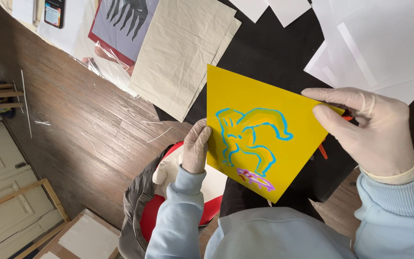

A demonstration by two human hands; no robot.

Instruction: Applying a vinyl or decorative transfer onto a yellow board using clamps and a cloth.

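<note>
I hold up a yellow print (pixel 245 100) with a blue and orange outlined figure and a small purple shape near its lower corner. My left hand (pixel 196 146), in a pale glove, grips its left edge. My right hand (pixel 367 127), also gloved, pinches its right corner. The sheet hangs tilted above a black table surface (pixel 274 52). Something orange-red (pixel 323 151) peeks out behind the print under my right hand.
Beige paper sheets (pixel 183 52) lie on the table beyond the print. White sheets (pixel 374 38) are stacked at the right. A grey and red print in clear plastic (pixel 120 29) and a phone (pixel 54 12) sit at the far left. Wooden floor (pixel 73 124) and a red seat (pixel 152 211) are below.
</note>
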